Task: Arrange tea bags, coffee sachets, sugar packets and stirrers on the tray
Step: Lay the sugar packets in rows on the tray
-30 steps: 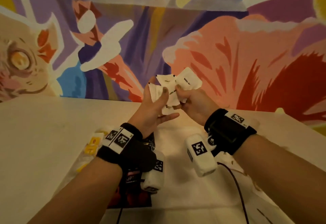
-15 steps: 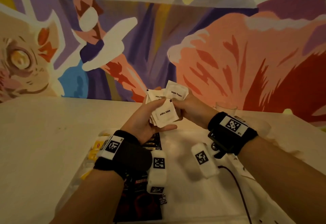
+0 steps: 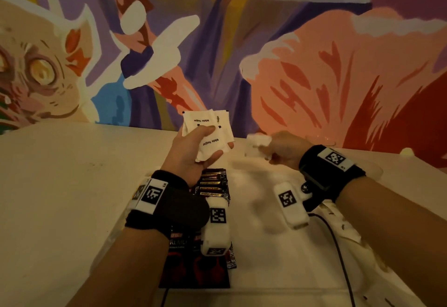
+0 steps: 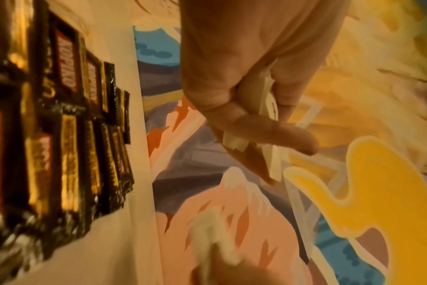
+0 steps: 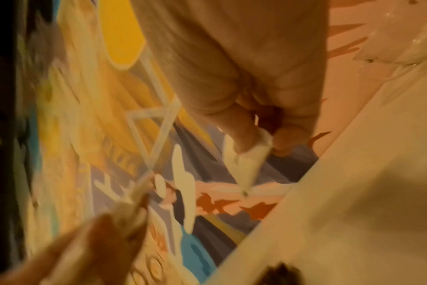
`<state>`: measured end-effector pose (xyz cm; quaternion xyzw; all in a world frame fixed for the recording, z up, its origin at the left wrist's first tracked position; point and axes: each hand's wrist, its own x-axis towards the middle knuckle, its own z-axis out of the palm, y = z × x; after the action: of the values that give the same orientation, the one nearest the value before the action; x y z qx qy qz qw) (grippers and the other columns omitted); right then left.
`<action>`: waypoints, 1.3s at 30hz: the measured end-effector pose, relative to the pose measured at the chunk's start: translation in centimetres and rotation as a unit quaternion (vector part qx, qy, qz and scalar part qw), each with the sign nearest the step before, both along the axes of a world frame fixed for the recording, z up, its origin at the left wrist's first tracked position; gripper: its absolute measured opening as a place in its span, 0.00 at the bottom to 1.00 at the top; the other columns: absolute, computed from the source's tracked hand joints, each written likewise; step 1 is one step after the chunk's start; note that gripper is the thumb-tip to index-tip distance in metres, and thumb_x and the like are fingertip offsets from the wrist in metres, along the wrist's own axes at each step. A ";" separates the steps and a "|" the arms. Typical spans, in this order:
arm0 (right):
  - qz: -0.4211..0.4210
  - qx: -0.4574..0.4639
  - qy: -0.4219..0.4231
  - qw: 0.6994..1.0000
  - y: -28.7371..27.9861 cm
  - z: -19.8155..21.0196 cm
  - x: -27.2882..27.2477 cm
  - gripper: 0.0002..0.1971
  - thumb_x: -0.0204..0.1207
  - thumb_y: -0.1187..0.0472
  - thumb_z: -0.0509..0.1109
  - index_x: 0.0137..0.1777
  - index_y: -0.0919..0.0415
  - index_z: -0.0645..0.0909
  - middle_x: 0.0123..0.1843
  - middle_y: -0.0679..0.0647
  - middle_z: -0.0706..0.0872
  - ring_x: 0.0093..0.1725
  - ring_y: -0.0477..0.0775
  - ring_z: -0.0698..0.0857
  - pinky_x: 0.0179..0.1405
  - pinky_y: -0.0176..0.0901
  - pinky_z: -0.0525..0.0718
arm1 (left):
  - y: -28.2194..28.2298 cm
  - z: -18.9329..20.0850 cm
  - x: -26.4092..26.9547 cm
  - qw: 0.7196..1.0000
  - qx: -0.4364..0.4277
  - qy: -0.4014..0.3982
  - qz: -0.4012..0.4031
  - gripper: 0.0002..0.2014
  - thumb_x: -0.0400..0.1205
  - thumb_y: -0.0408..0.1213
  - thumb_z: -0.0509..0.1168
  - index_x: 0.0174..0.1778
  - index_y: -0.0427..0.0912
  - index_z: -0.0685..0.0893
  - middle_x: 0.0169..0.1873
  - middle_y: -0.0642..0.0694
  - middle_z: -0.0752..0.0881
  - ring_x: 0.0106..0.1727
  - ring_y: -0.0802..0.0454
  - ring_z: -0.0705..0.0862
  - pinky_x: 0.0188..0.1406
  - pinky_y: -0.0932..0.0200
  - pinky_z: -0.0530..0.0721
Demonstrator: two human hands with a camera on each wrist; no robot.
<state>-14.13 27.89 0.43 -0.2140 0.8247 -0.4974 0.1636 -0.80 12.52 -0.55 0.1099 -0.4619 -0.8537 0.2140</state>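
My left hand (image 3: 205, 147) is raised over the far end of the white tray (image 3: 261, 246) and grips a fan of several white sugar packets (image 3: 212, 135), thumb across their front. The left wrist view shows the packets' edges (image 4: 268, 108) pinched between thumb and fingers. My right hand (image 3: 273, 152), blurred, is to the right of the left and pinches a single white sugar packet (image 3: 257, 144), also seen in the right wrist view as a packet (image 5: 246, 158) between thumb and fingertips. Dark coffee sachets (image 3: 212, 183) lie in a row on the tray's left part.
A painted mural wall (image 3: 314, 64) stands right behind the pale table (image 3: 60, 185). Yellow packets lie left of the tray, mostly hidden by my left wristband. A black cable (image 3: 338, 246) runs over the tray's right side. A clear glass rim (image 3: 321, 138) shows behind my right hand.
Both hands held the packet bundle together before. My right hand has pulled away to the right with one packet, and the left hand keeps the rest.
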 end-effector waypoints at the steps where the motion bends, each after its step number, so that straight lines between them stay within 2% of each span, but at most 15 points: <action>1: 0.018 0.078 -0.004 0.997 -0.3 -0.9 -0.5 0.12 0.75 0.76 0.64 0.36 0.59 0.73 0.36 0.56 0.76 0.33 0.50 0.76 0.33 0.41 0.79 | -0.4 0.1 0.1 1.000 0.000 0.001 0.002 0.19 0.80 0.33 0.65 0.68 0.50 0.76 0.58 0.39 0.87 0.55 0.36 0.88 0.21 0.65 0.83; 3: 0.050 0.183 -0.023 0.982 -1.2 -2.6 -1.2 0.09 0.74 0.74 0.67 0.38 0.60 0.76 0.41 0.57 0.80 0.40 0.53 0.81 0.50 0.47 0.84 | -0.8 0.1 0.3 1.000 -0.004 0.002 -0.004 0.19 0.81 0.34 0.64 0.67 0.51 0.76 0.57 0.39 0.87 0.52 0.36 0.89 0.21 0.65 0.83; 5: 0.056 0.221 -0.027 0.973 -2.2 -3.4 -1.2 0.06 0.72 0.73 0.70 0.46 0.64 0.80 0.46 0.61 0.83 0.46 0.57 0.83 0.58 0.51 0.84 | -1.1 -0.1 0.5 1.000 -0.011 0.001 -0.016 0.19 0.81 0.34 0.64 0.68 0.50 0.75 0.57 0.39 0.88 0.49 0.37 0.90 0.21 0.65 0.83; 9: 0.055 0.285 0.079 0.954 -3.1 -2.4 -0.6 0.18 0.75 0.67 0.71 0.65 0.66 0.79 0.50 0.58 0.82 0.49 0.57 0.82 0.47 0.47 0.85 | -1.5 -0.3 0.5 0.999 0.001 -0.003 -0.042 0.18 0.82 0.35 0.64 0.68 0.48 0.76 0.58 0.38 0.87 0.49 0.36 0.90 0.20 0.64 0.84; 13: 0.192 0.365 0.085 0.907 -3.1 -1.9 0.4 0.16 0.77 0.67 0.66 0.62 0.52 0.83 0.58 0.49 0.82 0.55 0.51 0.81 0.50 0.36 0.82 | -1.7 -0.5 0.4 0.999 0.011 -0.018 -0.039 0.20 0.81 0.35 0.65 0.70 0.47 0.76 0.60 0.39 0.86 0.56 0.34 0.87 0.22 0.62 0.85; 16: 0.226 0.419 0.123 0.870 -3.2 -2.3 1.2 0.19 0.77 0.67 0.63 0.62 0.48 0.84 0.63 0.49 0.82 0.63 0.54 0.80 0.60 0.39 0.77 | -1.6 -0.6 0.2 0.999 0.010 -0.022 -0.047 0.19 0.81 0.35 0.65 0.69 0.47 0.77 0.59 0.39 0.87 0.56 0.35 0.87 0.22 0.62 0.85; 18: 0.227 0.421 0.144 0.866 -3.2 -2.1 1.3 0.20 0.77 0.67 0.62 0.64 0.48 0.83 0.64 0.49 0.81 0.66 0.55 0.79 0.63 0.40 0.75 | -1.5 -0.7 0.1 0.999 0.004 -0.021 -0.044 0.20 0.81 0.35 0.65 0.70 0.48 0.76 0.60 0.39 0.86 0.59 0.35 0.86 0.23 0.61 0.85; 20: 0.203 0.369 0.140 0.896 -2.9 -1.6 1.2 0.19 0.78 0.69 0.61 0.64 0.52 0.83 0.60 0.48 0.82 0.63 0.53 0.80 0.59 0.39 0.76 | -1.4 -0.8 -0.1 0.999 0.003 -0.017 -0.043 0.20 0.81 0.35 0.65 0.70 0.48 0.75 0.61 0.38 0.86 0.60 0.35 0.85 0.23 0.61 0.85; 22: 0.109 0.205 0.130 0.964 -2.8 -0.6 1.3 0.13 0.81 0.67 0.60 0.60 0.59 0.83 0.58 0.54 0.85 0.53 0.52 0.83 0.50 0.41 0.81 | -1.2 -0.8 -0.2 0.999 0.010 -0.012 -0.046 0.18 0.82 0.35 0.65 0.68 0.46 0.77 0.59 0.39 0.86 0.57 0.35 0.86 0.22 0.61 0.85; 23: 0.048 0.096 0.120 0.987 -2.7 0.1 1.9 0.09 0.83 0.62 0.60 0.54 0.61 0.82 0.56 0.59 0.86 0.45 0.53 0.84 0.45 0.42 0.83 | -1.0 -0.9 -0.2 0.999 0.016 -0.008 -0.045 0.16 0.82 0.35 0.64 0.67 0.46 0.78 0.57 0.39 0.87 0.55 0.37 0.87 0.23 0.60 0.86; 25: -0.008 -0.058 0.058 0.997 -2.8 1.7 3.5 0.15 0.81 0.48 0.62 0.46 0.60 0.78 0.47 0.62 0.86 0.36 0.54 0.85 0.38 0.44 0.85 | -0.7 -1.0 -0.3 0.999 0.025 0.000 -0.033 0.14 0.82 0.35 0.65 0.64 0.46 0.79 0.52 0.41 0.88 0.50 0.42 0.88 0.25 0.56 0.88; 28: 0.069 -0.004 -0.024 0.997 -2.9 2.3 6.0 0.22 0.73 0.38 0.67 0.47 0.59 0.77 0.42 0.57 0.86 0.36 0.54 0.87 0.35 0.46 0.86 | 0.0 -1.3 -0.5 1.000 0.022 -0.003 -0.017 0.13 0.82 0.38 0.64 0.62 0.46 0.80 0.54 0.41 0.88 0.52 0.43 0.87 0.36 0.48 0.90; 31: 0.124 0.017 -0.010 0.992 -3.0 1.2 6.7 0.14 0.71 0.53 0.75 0.50 0.61 0.81 0.40 0.54 0.89 0.36 0.50 0.87 0.35 0.42 0.86 | 0.7 -1.2 -0.6 0.998 0.046 0.003 -0.044 0.18 0.84 0.41 0.61 0.70 0.46 0.76 0.61 0.38 0.86 0.58 0.39 0.86 0.49 0.41 0.87; 36: 0.055 -0.062 -0.045 0.996 -2.4 1.3 5.4 0.08 0.69 0.72 0.75 0.43 0.63 0.81 0.38 0.56 0.88 0.37 0.52 0.88 0.41 0.45 0.88 | 0.5 -1.5 -0.9 0.993 0.076 0.003 -0.088 0.21 0.83 0.45 0.61 0.73 0.47 0.74 0.63 0.37 0.84 0.62 0.33 0.83 0.56 0.24 0.77; 39: 0.051 -0.119 -0.098 0.987 -1.8 1.4 3.9 0.08 0.71 0.80 0.69 0.43 0.67 0.81 0.40 0.60 0.87 0.39 0.56 0.87 0.39 0.45 0.90 | 0.1 -1.5 -0.9 0.992 0.111 0.021 -0.056 0.18 0.83 0.40 0.62 0.70 0.46 0.76 0.58 0.38 0.87 0.57 0.36 0.86 0.53 0.30 0.82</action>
<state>-10.25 26.12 1.84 -0.2244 0.7275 -0.6016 0.2419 -1.67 12.66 -2.05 0.0891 -0.3656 -0.9123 0.1618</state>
